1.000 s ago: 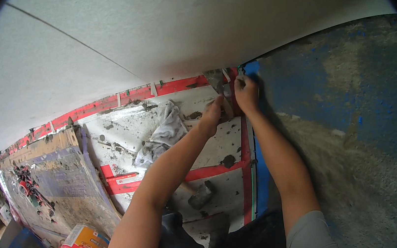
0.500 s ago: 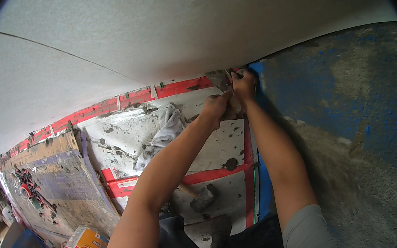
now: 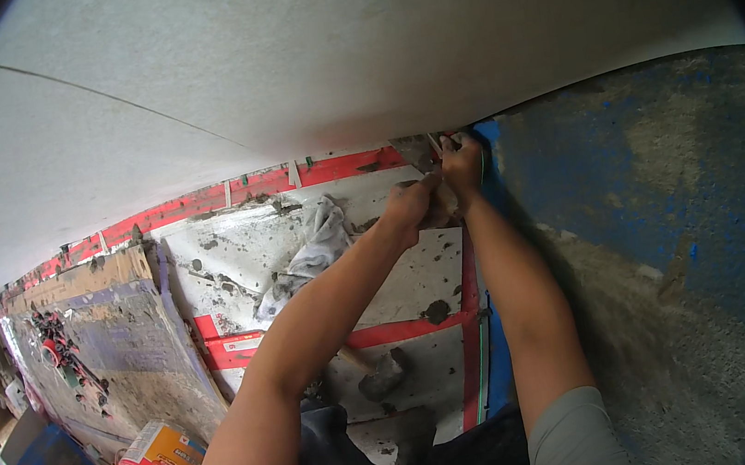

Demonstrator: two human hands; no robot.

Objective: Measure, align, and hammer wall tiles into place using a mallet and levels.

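Observation:
Both arms reach forward to the base of a large pale panel [image 3: 278, 67], where the taped sheeting meets a blue-stained rough wall. My left hand [image 3: 412, 205] is closed, its fingers curled beside a grey, mortar-smeared flat piece [image 3: 416, 152]. What that hand grips is hidden. Close on its right, my right hand [image 3: 463, 166] is closed too, thumb and fingers pinched near a thin light strip [image 3: 434, 143]. Whether the strip is in its grip is unclear. A dirty light rag [image 3: 322, 239] lies on the sheeting left of my hands.
Mortar-spattered white sheeting [image 3: 415, 274] with red tape covers the floor. A mallet [image 3: 384, 375] with a dark head lies by my legs. Left are a stained board [image 3: 126, 309] holding small red and black pieces [image 3: 67, 358], and a bucket [image 3: 161, 463]. The rough wall [image 3: 647, 199] stands right.
The whole view has shifted very slightly. Both hands stay at the same corner, and their grips look the same.

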